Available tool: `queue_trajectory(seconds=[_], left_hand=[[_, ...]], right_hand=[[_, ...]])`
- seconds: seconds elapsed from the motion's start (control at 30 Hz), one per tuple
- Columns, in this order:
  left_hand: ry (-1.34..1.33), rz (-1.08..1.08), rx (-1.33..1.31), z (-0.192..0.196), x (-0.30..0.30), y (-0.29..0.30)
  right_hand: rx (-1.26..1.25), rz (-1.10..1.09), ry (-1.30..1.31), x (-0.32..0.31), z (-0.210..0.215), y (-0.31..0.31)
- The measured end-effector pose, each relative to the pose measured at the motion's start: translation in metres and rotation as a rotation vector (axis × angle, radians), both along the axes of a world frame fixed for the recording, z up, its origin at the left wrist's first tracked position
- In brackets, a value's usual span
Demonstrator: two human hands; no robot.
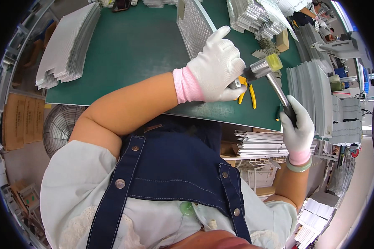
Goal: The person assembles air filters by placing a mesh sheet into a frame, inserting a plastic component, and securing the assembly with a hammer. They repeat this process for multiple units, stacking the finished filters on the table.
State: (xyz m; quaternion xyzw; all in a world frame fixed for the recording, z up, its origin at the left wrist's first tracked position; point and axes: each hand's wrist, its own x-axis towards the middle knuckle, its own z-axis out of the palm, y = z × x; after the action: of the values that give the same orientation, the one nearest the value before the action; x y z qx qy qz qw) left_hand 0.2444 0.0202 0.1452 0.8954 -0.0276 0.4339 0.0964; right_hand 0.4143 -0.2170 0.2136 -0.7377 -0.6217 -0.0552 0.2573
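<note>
My left hand point(218, 68), in a white glove with a pink cuff, is closed around the near part of a thin framed mesh panel point(191, 31). The panel stands on edge on the green table point(133, 45), and the glove hides part of its frame. My right hand point(299, 124), gloved alike, grips the black handle of a mallet point(259, 68). Its head is silver, with one yellow face and one dark face. That dark face is beside my left fingers, at the frame's near end; whether it touches cannot be made out. Yellow-handled pliers point(252, 96) lie just below the mallet head.
A stack of mesh sheets point(70, 41) lies at the table's left, another pile point(253, 16) at the far right. A small wooden block point(282, 40) sits near that pile. More panels point(307, 95) stand right of the table. Metal strips point(262, 143) fill a shelf below. Another person point(305, 16) works far right.
</note>
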Motion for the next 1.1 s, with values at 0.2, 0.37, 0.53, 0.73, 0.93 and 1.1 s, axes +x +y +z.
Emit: queue_trajectory(seconds=[0.2, 0.37, 0.53, 0.73, 0.93, 1.1], left_hand=[[-0.003, -0.061, -0.006, 0.001, -0.001, 0.002], [-0.019, -0.061, 0.03, 0.002, -0.001, 0.004], [-0.005, -0.078, 0.053, 0.002, -0.002, 0.009], [-0.036, -0.11, 0.045, 0.0, 0.001, 0.01], [0.024, -0.083, 0.054, 0.002, 0.001, 0.01], [0.017, -0.106, 0.003, 0.002, -0.005, 0.01]], right_hand=[[-0.019, 0.025, -0.09, -0.008, 0.015, -0.007], [-0.029, 0.108, -0.233, -0.011, 0.027, -0.007], [0.282, 0.106, -0.042, -0.011, 0.032, -0.021], [0.215, 0.001, 0.2, -0.019, 0.05, -0.019], [-0.085, 0.204, -0.394, -0.014, 0.047, -0.002], [-0.145, 0.167, -0.385, -0.009, 0.022, 0.002]])
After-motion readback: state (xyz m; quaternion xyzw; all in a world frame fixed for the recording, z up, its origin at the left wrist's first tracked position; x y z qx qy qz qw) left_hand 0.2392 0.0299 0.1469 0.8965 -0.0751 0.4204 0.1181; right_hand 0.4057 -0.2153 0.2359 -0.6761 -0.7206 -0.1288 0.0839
